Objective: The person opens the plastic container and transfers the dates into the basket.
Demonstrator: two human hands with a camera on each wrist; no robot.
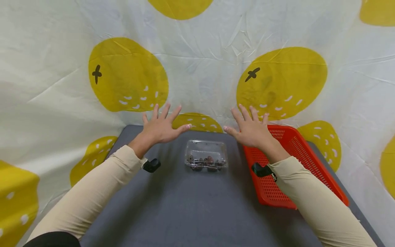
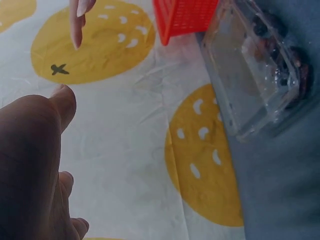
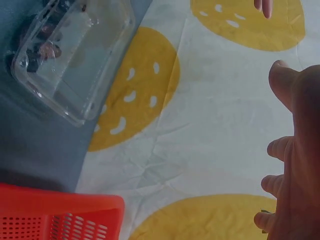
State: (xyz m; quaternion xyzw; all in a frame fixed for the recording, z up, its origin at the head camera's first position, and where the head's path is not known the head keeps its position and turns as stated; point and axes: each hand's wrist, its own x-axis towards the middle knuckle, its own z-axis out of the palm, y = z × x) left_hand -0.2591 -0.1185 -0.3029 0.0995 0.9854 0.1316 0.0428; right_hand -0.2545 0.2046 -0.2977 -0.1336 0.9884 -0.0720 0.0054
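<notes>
Both hands are held up over the table with fingers spread and nothing in them. My left hand (image 1: 160, 128) is above and to the left of a clear plastic box (image 1: 206, 153); my right hand (image 1: 251, 130) is to its right, over the near-left part of a red plastic basket's far end. Inside the box, dark reddish-brown round pieces (image 1: 207, 163) lie along the near side; their kind is hard to tell. The left wrist view shows the box (image 2: 250, 75) at upper right, and the right wrist view shows it (image 3: 80, 55) at upper left. Neither hand touches it.
The red basket (image 1: 308, 161) with perforated walls stands on the right of the grey table (image 1: 197, 209), partly hidden by the right forearm. A white cloth (image 1: 200, 82) with yellow fruit shapes hangs behind the table and along its sides.
</notes>
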